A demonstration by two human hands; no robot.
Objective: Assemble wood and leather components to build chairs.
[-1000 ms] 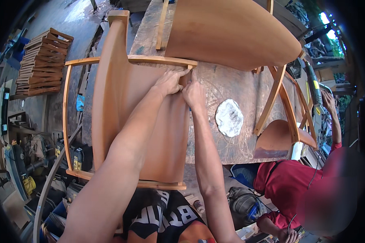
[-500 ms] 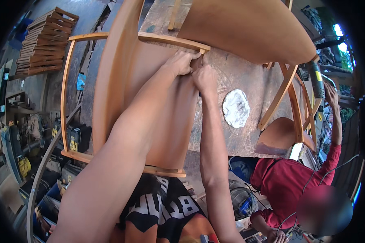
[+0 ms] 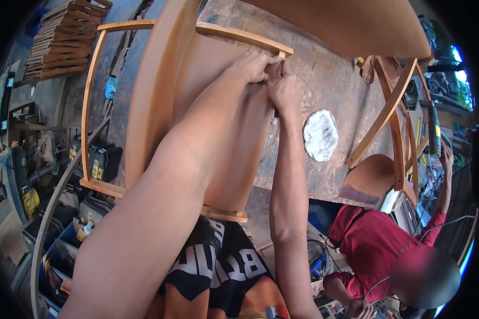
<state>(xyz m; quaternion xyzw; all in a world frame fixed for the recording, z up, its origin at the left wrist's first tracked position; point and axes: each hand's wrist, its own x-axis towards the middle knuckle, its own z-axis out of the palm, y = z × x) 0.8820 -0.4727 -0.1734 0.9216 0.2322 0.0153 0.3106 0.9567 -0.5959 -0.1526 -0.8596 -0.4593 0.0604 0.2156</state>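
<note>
Chair [image 3: 237, 154] higher in view, top cropped

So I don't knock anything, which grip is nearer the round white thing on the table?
Right. Your right grip is beyond and left of the round white thing, not touching it; your left grip is farther off the same way.

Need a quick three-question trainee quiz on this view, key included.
1. True or false: the left hand and right hand work at opposite ends of the brown leather-like seat.
2. What lies on the tabletop, right of the right forearm? (A) hammer (B) round white pad (C) roll of tape
3. Fill in: the co-worker's shirt is ____.

Key: 1. False, they are close together near its far right corner. 2. B. 3. Red.
</note>
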